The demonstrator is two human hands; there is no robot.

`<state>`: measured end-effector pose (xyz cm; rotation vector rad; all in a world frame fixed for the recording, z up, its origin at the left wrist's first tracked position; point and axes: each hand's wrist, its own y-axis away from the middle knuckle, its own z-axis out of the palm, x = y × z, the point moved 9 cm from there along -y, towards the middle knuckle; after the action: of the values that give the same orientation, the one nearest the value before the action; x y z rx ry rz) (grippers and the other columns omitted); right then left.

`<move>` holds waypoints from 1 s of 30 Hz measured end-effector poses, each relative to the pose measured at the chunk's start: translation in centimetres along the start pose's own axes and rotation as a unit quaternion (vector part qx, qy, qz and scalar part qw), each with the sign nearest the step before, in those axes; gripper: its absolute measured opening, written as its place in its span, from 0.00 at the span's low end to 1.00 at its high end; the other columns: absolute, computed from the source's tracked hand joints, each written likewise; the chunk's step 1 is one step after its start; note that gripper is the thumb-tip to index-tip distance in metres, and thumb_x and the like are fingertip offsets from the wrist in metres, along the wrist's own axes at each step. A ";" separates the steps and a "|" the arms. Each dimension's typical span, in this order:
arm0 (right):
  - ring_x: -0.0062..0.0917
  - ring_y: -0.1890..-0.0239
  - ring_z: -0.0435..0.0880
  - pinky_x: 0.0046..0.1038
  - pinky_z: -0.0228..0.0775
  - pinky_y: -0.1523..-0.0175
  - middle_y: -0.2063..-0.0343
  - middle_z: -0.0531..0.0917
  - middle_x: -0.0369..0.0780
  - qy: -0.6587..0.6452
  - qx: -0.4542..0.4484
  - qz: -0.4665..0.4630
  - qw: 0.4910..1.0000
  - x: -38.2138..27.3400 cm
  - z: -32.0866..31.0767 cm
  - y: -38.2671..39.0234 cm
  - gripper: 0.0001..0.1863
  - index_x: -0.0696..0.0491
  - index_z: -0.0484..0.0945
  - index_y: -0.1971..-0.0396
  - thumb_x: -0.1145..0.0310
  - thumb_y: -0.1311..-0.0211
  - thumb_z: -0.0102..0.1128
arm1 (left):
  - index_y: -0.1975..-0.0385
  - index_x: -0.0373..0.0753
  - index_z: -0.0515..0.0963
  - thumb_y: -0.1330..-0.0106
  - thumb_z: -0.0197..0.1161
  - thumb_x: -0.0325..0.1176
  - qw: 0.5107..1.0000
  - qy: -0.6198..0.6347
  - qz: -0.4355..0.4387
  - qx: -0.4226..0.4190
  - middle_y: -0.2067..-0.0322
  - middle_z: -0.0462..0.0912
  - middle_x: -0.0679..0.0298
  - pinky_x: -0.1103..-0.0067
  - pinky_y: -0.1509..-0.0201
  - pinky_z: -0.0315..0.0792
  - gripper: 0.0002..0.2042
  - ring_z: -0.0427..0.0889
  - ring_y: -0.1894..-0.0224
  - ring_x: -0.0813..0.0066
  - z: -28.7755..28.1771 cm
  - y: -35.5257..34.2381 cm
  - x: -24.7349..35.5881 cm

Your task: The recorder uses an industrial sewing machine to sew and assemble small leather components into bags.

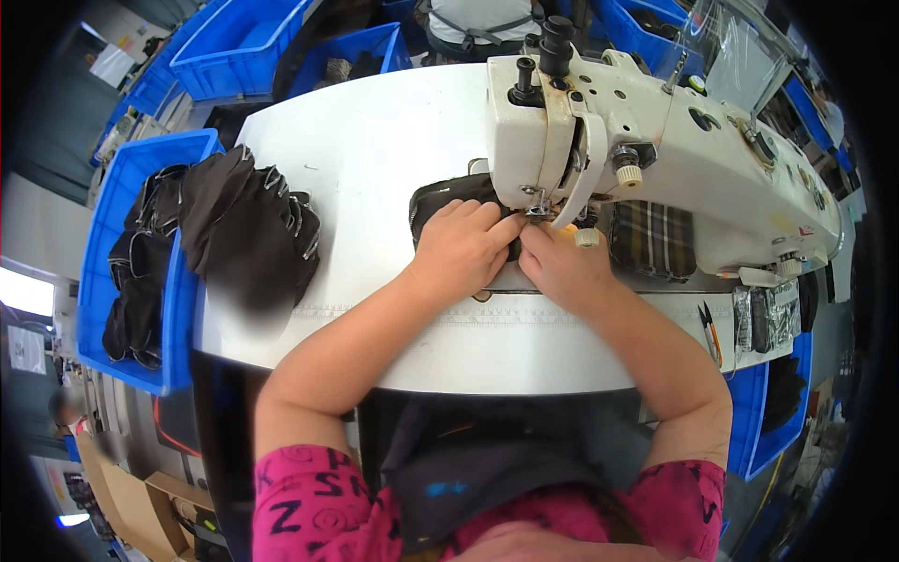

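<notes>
A dark fabric piece [433,199] lies on the white table under the head of a white sewing machine [655,140]. My left hand [461,248] rests over the fabric with fingers bent, gripping its edge just left of the presser foot [538,212]. Close beside it, my right hand [569,267] pinches the same piece in front of the needle area. The two hands nearly touch, and my fingertips are partly hidden by the machine head. Under the machine arm, right of my right hand, lies brown plaid fabric [655,240].
A heap of dark fabric pieces [245,215] spills from a blue bin [183,351] onto the table's left end. Scissors or snips [709,330] and small plastic packets [763,317] lie at the right. Another blue bin [749,421] stands below. Someone sits beyond the table.
</notes>
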<state>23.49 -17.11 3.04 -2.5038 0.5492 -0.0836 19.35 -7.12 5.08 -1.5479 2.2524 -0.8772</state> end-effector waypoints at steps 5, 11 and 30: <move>0.33 0.72 0.84 0.37 0.76 0.69 0.74 0.81 0.34 -0.032 -0.008 0.012 0.999 0.5 -0.6 -0.2 0.07 0.47 0.77 0.70 0.67 0.46 0.66 | 0.63 0.47 0.80 0.47 0.70 0.34 0.999 0.004 0.020 0.027 0.70 0.75 0.70 0.71 0.57 0.69 0.11 0.77 0.66 0.68 0.1 -0.5 0.5; 0.35 0.71 0.84 0.38 0.76 0.68 0.74 0.81 0.35 -0.004 -0.014 0.020 1.000 0.5 -0.5 0.1 0.07 0.48 0.77 0.70 0.68 0.46 0.67 | 0.64 0.48 0.81 0.48 0.73 0.34 0.998 -0.048 0.033 0.024 0.71 0.77 0.73 0.74 0.58 0.68 0.12 0.78 0.68 0.73 1.0 0.1 0.3; 0.32 0.76 0.84 0.35 0.76 0.71 0.77 0.83 0.33 0.084 0.045 0.000 0.995 0.3 -0.2 -0.2 0.07 0.47 0.77 0.71 0.65 0.43 0.67 | 0.60 0.42 0.81 0.40 0.67 0.33 0.994 0.086 -0.060 -0.006 0.68 0.83 0.65 0.69 0.55 0.75 0.09 0.83 0.62 0.62 0.4 -0.1 -0.4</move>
<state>23.75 -17.20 3.33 -2.4226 0.5996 -0.3135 19.73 -6.93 4.80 -1.6861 2.3030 -1.0703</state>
